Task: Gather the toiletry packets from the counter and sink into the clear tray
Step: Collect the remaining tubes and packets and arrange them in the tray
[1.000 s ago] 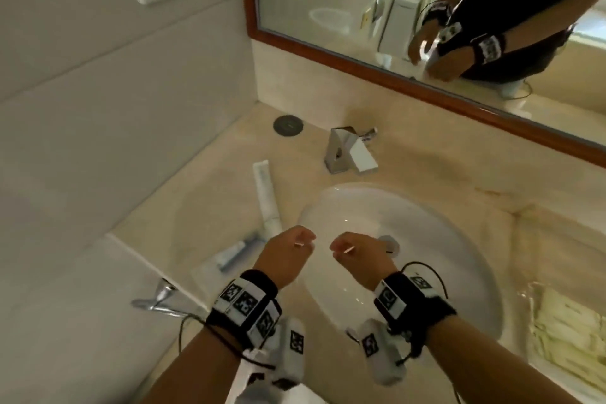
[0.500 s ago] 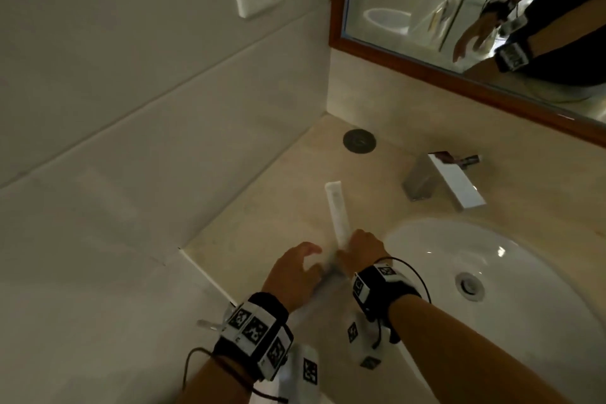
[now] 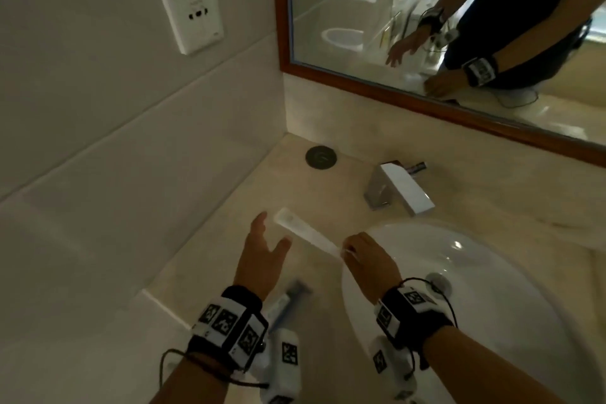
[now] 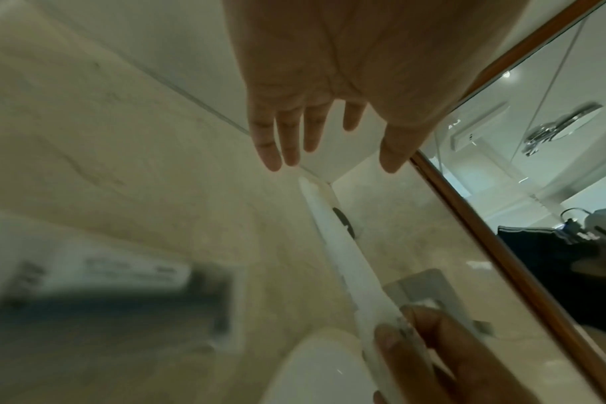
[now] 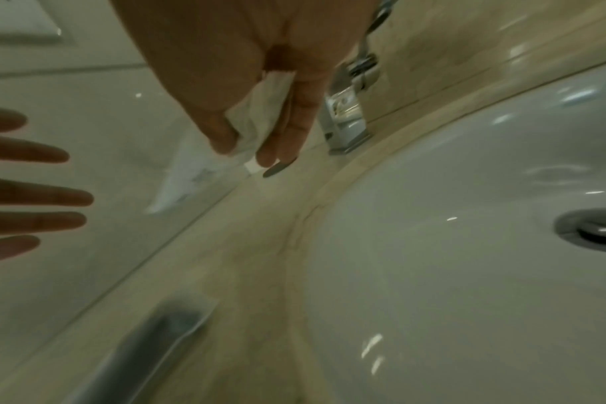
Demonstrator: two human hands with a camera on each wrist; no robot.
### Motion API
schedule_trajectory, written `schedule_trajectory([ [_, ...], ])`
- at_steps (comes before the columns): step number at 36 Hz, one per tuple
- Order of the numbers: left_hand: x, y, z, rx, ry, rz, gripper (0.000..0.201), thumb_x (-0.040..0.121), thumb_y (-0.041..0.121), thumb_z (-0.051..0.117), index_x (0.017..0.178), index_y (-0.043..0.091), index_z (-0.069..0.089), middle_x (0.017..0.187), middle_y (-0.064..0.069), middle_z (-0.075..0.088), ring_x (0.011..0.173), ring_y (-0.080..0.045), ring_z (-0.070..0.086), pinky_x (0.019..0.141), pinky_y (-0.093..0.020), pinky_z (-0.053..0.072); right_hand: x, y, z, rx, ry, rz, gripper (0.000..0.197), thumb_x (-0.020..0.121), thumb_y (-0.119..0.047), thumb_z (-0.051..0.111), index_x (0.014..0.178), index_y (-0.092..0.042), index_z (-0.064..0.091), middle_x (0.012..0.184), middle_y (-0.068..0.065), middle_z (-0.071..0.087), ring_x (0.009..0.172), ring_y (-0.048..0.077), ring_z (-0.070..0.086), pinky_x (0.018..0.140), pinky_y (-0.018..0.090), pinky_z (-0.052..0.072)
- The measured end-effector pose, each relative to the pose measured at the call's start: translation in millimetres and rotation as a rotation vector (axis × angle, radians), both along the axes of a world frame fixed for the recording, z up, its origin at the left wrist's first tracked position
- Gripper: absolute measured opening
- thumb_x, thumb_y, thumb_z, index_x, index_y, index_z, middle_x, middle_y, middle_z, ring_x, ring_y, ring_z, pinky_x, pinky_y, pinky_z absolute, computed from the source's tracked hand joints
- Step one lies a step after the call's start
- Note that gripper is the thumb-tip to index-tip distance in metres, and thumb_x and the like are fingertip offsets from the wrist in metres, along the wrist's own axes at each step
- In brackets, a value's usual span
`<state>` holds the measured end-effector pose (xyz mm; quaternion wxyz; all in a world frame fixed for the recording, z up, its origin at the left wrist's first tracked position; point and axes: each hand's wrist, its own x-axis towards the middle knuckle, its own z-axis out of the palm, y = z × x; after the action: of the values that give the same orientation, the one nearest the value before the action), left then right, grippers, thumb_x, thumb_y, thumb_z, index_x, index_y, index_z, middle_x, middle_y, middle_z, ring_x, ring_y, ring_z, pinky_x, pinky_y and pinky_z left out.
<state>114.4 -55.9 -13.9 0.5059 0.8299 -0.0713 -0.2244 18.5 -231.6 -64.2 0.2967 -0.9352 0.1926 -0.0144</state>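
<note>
A long white packet (image 3: 305,233) hangs tilted above the beige counter (image 3: 213,256), left of the sink (image 3: 492,321). My right hand (image 3: 347,249) pinches its near end between thumb and fingers, as the right wrist view confirms for the right hand (image 5: 249,145) and the packet (image 5: 191,175). My left hand (image 3: 267,239) hovers open beside the packet's far end, its fingers spread and touching nothing (image 4: 336,155). A second, blurred dark-and-white packet (image 3: 288,298) lies by my left wrist, in what looks like a clear tray; its edges are hard to make out.
A chrome faucet (image 3: 400,190) stands behind the white sink. A round dark cap (image 3: 321,157) sits in the counter's back corner. The tiled wall with a socket plate (image 3: 190,0) closes off the left side. A wood-framed mirror (image 3: 426,98) runs along the back.
Both hands left the sink and went to the long white packet. The right hand now pinches its near end and has raised and swung it. The left hand has opened.
</note>
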Motion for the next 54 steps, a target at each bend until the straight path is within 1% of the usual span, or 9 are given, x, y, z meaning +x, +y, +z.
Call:
schedule_trajectory([
  [8, -36, -78, 16, 0.001, 0.040, -0.057, 0.060, 0.092, 0.026, 0.054, 0.144, 0.019, 0.027, 0.152, -0.012, 0.029, 0.137, -0.029, 0.034, 0.111, -0.041, 0.033, -107, -68, 34, 0.023, -0.115, -0.062, 0.021, 0.093, -0.027, 0.042, 0.090, -0.015, 0.059, 0.091, -0.007, 0.048, 0.081, 0.011, 0.048, 0.070, 0.021, 0.037],
  [13, -91, -136, 9, 0.063, 0.067, -0.333, 0.025, 0.094, 0.021, 0.049, 0.114, 0.010, 0.058, 0.118, -0.012, 0.059, 0.101, -0.027, 0.055, 0.087, -0.033, 0.045, -203, -114, 43, 0.049, -0.183, -0.229, 0.015, 0.088, -0.031, 0.046, 0.085, -0.026, 0.059, 0.086, -0.017, 0.048, 0.075, 0.001, 0.050, 0.070, 0.018, 0.041],
  [18, -166, -199, 0, 0.003, -0.046, -0.643, 0.013, 0.093, 0.015, 0.051, 0.084, 0.021, 0.058, 0.076, 0.000, 0.059, 0.069, -0.019, 0.052, 0.057, -0.022, 0.040, -301, -151, 47, 0.041, -0.166, -0.517, 0.009, 0.087, -0.020, 0.058, 0.083, -0.026, 0.055, 0.091, -0.005, 0.051, 0.081, 0.011, 0.051, 0.073, 0.023, 0.037],
  [24, -261, -266, -16, -0.019, -0.009, -0.875, 0.008, 0.091, 0.009, 0.053, 0.085, 0.013, 0.058, 0.076, -0.002, 0.057, 0.070, -0.019, 0.054, 0.059, -0.021, 0.043, -411, -185, 33, -0.075, -0.088, -0.744, 0.009, 0.083, -0.011, 0.063, 0.091, -0.012, 0.066, 0.093, 0.005, 0.065, 0.088, 0.027, 0.062, 0.077, 0.034, 0.048],
  [32, -358, -320, -44, 0.136, -0.137, -1.040, 0.019, 0.084, 0.014, 0.055, 0.074, 0.031, 0.052, 0.067, 0.010, 0.052, 0.070, -0.014, 0.052, 0.058, -0.017, 0.038, -507, -224, 14, -0.244, 0.144, -0.894, 0.014, 0.075, -0.011, 0.070, 0.083, -0.023, 0.073, 0.090, 0.002, 0.072, 0.084, 0.029, 0.065, 0.073, 0.039, 0.052],
  [38, -391, -331, -57, 0.295, -0.364, -1.098, 0.013, 0.085, 0.018, 0.052, 0.091, 0.026, 0.061, 0.092, 0.007, 0.068, 0.092, -0.020, 0.061, 0.084, -0.033, 0.049, -525, -236, -2, -0.309, 0.289, -0.925, 0.012, 0.073, -0.016, 0.068, 0.078, -0.026, 0.073, 0.089, -0.001, 0.072, 0.086, 0.029, 0.060, 0.072, 0.036, 0.043],
  [44, -394, -331, -71, 0.350, -0.448, -1.107, 0.025, 0.084, 0.011, 0.049, 0.098, 0.026, 0.063, 0.111, 0.002, 0.061, 0.102, -0.021, 0.055, 0.089, -0.035, 0.049, -521, -243, -17, -0.115, 0.288, -0.905, 0.018, 0.082, -0.008, 0.059, 0.091, -0.012, 0.074, 0.101, 0.010, 0.063, 0.098, 0.030, 0.058, 0.082, 0.031, 0.045],
  [49, -390, -327, -74, 0.361, -0.426, -1.160, 0.027, 0.088, 0.017, 0.053, 0.113, 0.026, 0.058, 0.122, 0.002, 0.052, 0.110, -0.022, 0.047, 0.093, -0.032, 0.045, -514, -243, -19, -0.006, 0.322, -0.925, 0.025, 0.087, -0.008, 0.053, 0.105, -0.008, 0.070, 0.110, 0.014, 0.059, 0.104, 0.031, 0.058, 0.088, 0.027, 0.041],
  [54, -374, -314, -64, 0.242, -0.255, -1.186, 0.042, 0.084, 0.008, 0.050, 0.121, 0.028, 0.054, 0.124, -0.001, 0.048, 0.115, -0.022, 0.048, 0.102, -0.035, 0.043, -511, -226, -6, -0.099, 0.262, -0.965, 0.038, 0.077, -0.010, 0.063, 0.114, -0.016, 0.063, 0.121, 0.012, 0.054, 0.110, 0.032, 0.054, 0.095, 0.038, 0.046],
])
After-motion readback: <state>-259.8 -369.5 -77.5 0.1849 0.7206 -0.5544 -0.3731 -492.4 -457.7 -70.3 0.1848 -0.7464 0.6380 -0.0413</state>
